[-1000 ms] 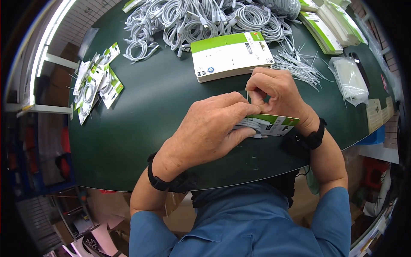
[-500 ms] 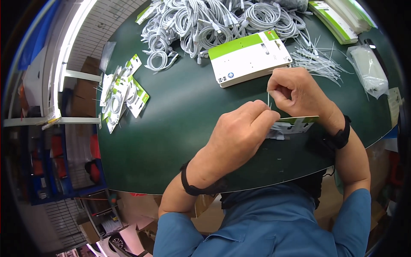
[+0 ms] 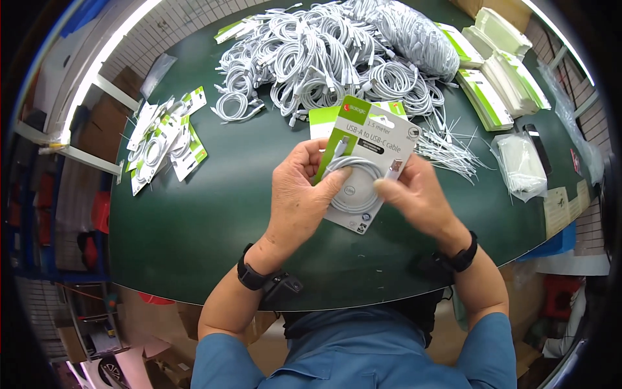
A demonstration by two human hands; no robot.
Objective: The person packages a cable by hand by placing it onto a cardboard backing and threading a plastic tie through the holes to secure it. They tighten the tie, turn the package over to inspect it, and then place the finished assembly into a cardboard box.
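Upright in front of me, a green and white cardboard package card (image 3: 382, 133) faces up with a coiled white charging cable (image 3: 346, 204) on its front. My left hand (image 3: 291, 188) grips the card's left side, thumb pressed on the coil and fingers behind. At its right edge, my right hand (image 3: 424, 198) also holds the card, thumb beside the cable's metal plug and fingers hidden behind. Partly covered by it is a stack of similar cards (image 3: 319, 118). Thin white cable ties (image 3: 450, 152) lie loose just right of that.
A large heap of coiled white cables (image 3: 304, 58) covers the table's far side. Several carded cables (image 3: 162, 146) are piled at left. Card stacks (image 3: 483, 104) stand at far right, near a clear bag of white ties (image 3: 521, 168) and a dark slim object (image 3: 538, 149).
The card has been raised and turned so its printed front with the coil shows. My right hand has left the thin tie strand and now holds the card's right edge. The view has shifted.
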